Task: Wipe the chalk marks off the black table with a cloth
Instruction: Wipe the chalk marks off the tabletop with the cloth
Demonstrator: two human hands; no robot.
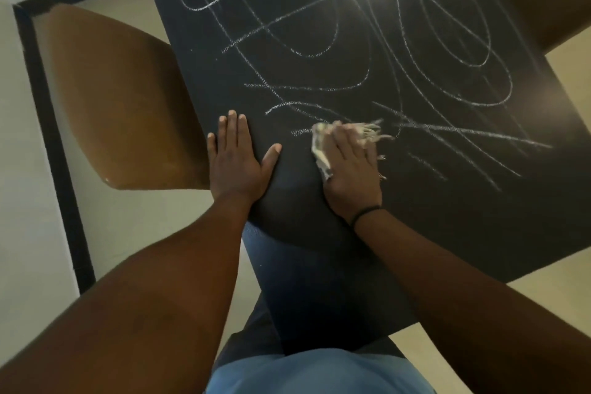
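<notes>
My right hand [351,169] presses frayed pale cloth [323,150] on matte black table [479,201]; left hand [236,157] flat, bracing; overlap strokes through white chalk scribbles [319,41].

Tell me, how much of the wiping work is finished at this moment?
Done: only the near strip of the black table looks clean. In hand: the right hand presses a pale frayed cloth on it; the left hand rests flat. Left: the white chalk scribbles beyond.
</notes>
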